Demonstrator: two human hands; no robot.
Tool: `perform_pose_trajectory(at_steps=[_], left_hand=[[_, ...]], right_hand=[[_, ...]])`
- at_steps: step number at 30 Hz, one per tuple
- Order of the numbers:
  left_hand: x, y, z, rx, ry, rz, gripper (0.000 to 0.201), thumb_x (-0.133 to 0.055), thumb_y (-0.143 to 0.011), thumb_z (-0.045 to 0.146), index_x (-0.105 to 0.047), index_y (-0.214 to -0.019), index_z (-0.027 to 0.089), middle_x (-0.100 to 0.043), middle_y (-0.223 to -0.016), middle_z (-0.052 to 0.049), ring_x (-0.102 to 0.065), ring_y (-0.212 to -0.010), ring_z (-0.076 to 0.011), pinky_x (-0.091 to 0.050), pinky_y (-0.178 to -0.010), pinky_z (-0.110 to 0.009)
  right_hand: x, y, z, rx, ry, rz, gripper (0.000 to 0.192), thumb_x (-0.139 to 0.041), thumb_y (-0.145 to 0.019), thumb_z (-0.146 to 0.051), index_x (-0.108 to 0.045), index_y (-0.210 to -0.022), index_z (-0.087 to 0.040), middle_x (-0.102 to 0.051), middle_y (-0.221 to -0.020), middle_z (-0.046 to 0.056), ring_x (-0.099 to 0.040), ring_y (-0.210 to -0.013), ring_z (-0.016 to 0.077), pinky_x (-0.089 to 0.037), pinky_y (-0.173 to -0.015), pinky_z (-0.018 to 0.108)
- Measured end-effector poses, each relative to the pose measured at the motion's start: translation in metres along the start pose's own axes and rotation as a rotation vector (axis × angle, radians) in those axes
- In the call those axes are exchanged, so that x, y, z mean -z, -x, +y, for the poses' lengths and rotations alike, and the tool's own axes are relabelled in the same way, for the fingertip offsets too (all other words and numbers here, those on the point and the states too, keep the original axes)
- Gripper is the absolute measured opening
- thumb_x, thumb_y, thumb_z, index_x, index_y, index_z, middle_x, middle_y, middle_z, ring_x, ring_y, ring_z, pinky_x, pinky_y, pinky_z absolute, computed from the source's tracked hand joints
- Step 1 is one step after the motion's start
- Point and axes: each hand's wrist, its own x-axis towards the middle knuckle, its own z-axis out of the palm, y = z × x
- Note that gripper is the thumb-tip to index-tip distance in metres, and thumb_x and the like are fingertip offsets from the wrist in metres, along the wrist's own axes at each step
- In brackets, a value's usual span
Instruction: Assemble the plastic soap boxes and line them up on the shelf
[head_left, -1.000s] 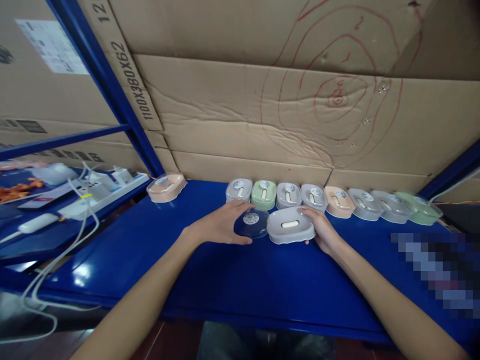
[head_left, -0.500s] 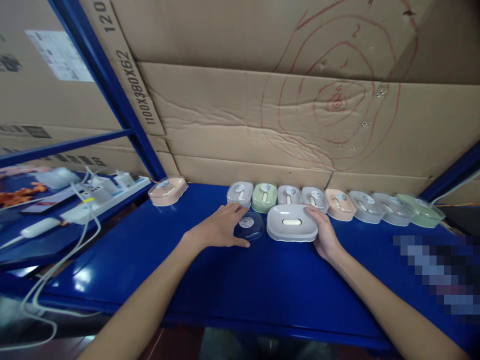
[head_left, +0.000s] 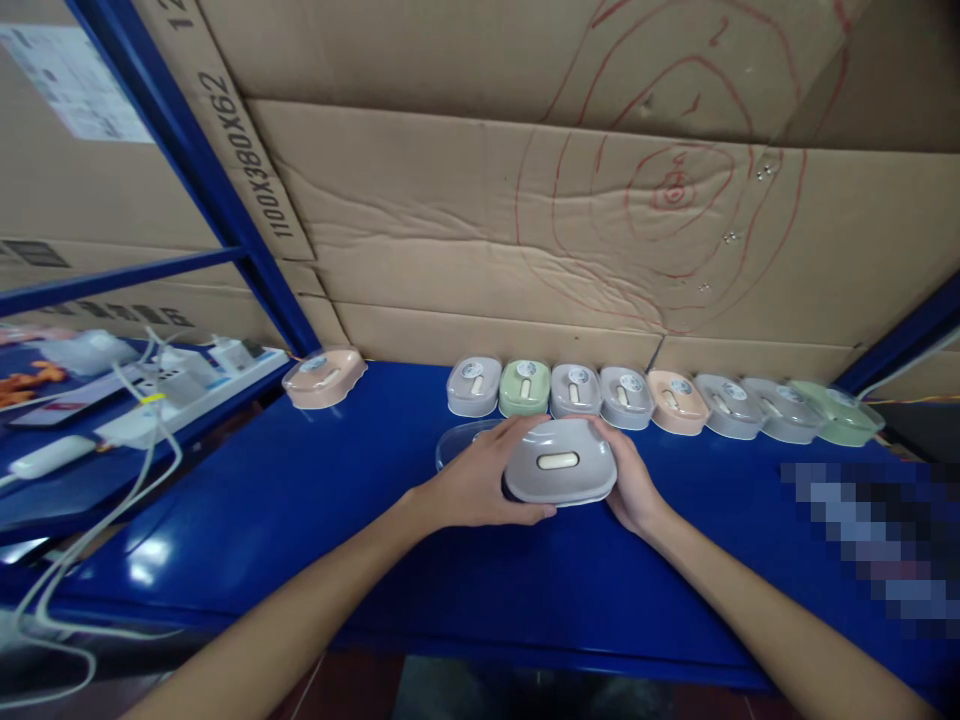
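A grey soap dish with a pale oblong piece in its middle is held between my two hands, tilted toward me. My left hand grips its left end, thumb along the near side and fingers over the far rim. Around the right end my right hand is closed, some fingers hidden behind the dish. A clear lid lies on the blue tabletop, partly covered by my left hand.
Several lidded soap dishes in grey, green and peach stand in a row along the cardboard wall. Another peach dish is at the back left. A power strip with white cables lies left; a pixelated patch covers the right.
My left hand has left the clear lid and taken the dish's left end. The dish has come slightly left and nearer, tilting more. The lid lies farther left.
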Motion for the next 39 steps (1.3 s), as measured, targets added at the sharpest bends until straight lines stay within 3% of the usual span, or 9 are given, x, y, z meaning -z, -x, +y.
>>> perform_pose_trajectory(at_steps=[9,15,19,23,26,31,35,39], left_hand=[[-0.01,0.0,-0.003,-0.052,0.071,0.119,0.101,-0.088,-0.082,0.064,-0.041,-0.165,0.029,-0.054,-0.165,-0.016,-0.052,-0.153,-0.0422,-0.042,-0.128,-0.063],[-0.011,0.0,-0.003,-0.065,0.169,0.254,0.088,-0.08,-0.091,0.064,-0.044,-0.163,0.029,-0.057,-0.162,-0.017,-0.059,-0.145,-0.0416,-0.045,-0.122,-0.061],[-0.003,-0.002,-0.012,-0.021,0.263,0.412,0.078,-0.072,-0.095,0.07,-0.053,-0.156,0.024,-0.061,-0.156,-0.018,-0.063,-0.137,-0.0407,-0.049,-0.116,-0.057],[0.017,-0.006,-0.026,0.063,0.296,0.533,0.07,-0.063,-0.099,0.072,-0.06,-0.147,0.02,-0.067,-0.146,-0.017,-0.067,-0.129,-0.0375,-0.053,-0.109,-0.052],[0.036,-0.006,-0.031,0.083,0.127,0.47,0.072,-0.072,-0.094,0.067,-0.06,-0.148,0.021,-0.067,-0.146,-0.017,-0.066,-0.13,-0.0372,-0.051,-0.112,-0.054],[0.06,-0.002,-0.032,0.081,-0.114,0.224,0.079,-0.081,-0.088,0.06,-0.057,-0.153,0.023,-0.065,-0.148,-0.016,-0.063,-0.133,-0.0387,-0.05,-0.115,-0.059],[0.063,0.0,-0.028,0.067,-0.151,0.072,0.083,-0.084,-0.085,0.058,-0.055,-0.155,0.023,-0.064,-0.149,-0.016,-0.061,-0.137,-0.0395,-0.049,-0.117,-0.059],[0.054,-0.001,-0.023,0.001,-0.22,-0.067,0.082,-0.088,-0.081,0.055,-0.058,-0.151,0.025,-0.066,-0.148,-0.014,-0.057,-0.142,-0.0414,-0.044,-0.123,-0.061]], right_hand=[[-0.01,0.005,0.004,-0.044,-0.277,0.077,0.053,-0.073,-0.081,-0.078,-0.081,-0.087,-0.026,-0.086,-0.095,0.005,-0.074,-0.123,0.0394,-0.06,-0.102,0.046],[-0.007,0.002,0.012,-0.051,-0.332,0.083,0.05,-0.069,-0.086,-0.075,-0.083,-0.09,-0.027,-0.087,-0.092,0.006,-0.077,-0.12,0.0395,-0.063,-0.099,0.049],[0.001,-0.006,0.012,-0.037,-0.29,0.145,0.053,-0.068,-0.084,-0.074,-0.083,-0.089,-0.023,-0.086,-0.092,0.009,-0.079,-0.115,0.0399,-0.064,-0.095,0.048],[0.012,-0.015,0.005,0.064,-0.247,0.242,0.056,-0.064,-0.086,-0.074,-0.082,-0.088,-0.021,-0.086,-0.095,0.011,-0.079,-0.112,0.0389,-0.066,-0.09,0.046],[0.021,-0.022,-0.001,0.139,-0.243,0.352,0.056,-0.06,-0.089,-0.071,-0.082,-0.091,-0.02,-0.085,-0.091,0.01,-0.081,-0.105,0.0362,-0.067,-0.083,0.043],[0.036,-0.033,-0.012,0.232,-0.25,0.475,0.055,-0.054,-0.096,-0.063,-0.082,-0.097,-0.017,-0.085,-0.09,0.009,-0.081,-0.088,0.0303,-0.066,-0.069,0.037],[0.043,-0.039,-0.017,0.238,-0.258,0.493,0.056,-0.048,-0.1,-0.058,-0.082,-0.097,-0.015,-0.083,-0.082,0.01,-0.081,-0.083,0.0295,-0.063,-0.061,0.035],[0.044,-0.04,-0.016,0.241,-0.253,0.485,0.055,-0.048,-0.101,-0.058,-0.081,-0.097,-0.015,-0.083,-0.083,0.009,-0.081,-0.083,0.0294,-0.063,-0.061,0.036]])
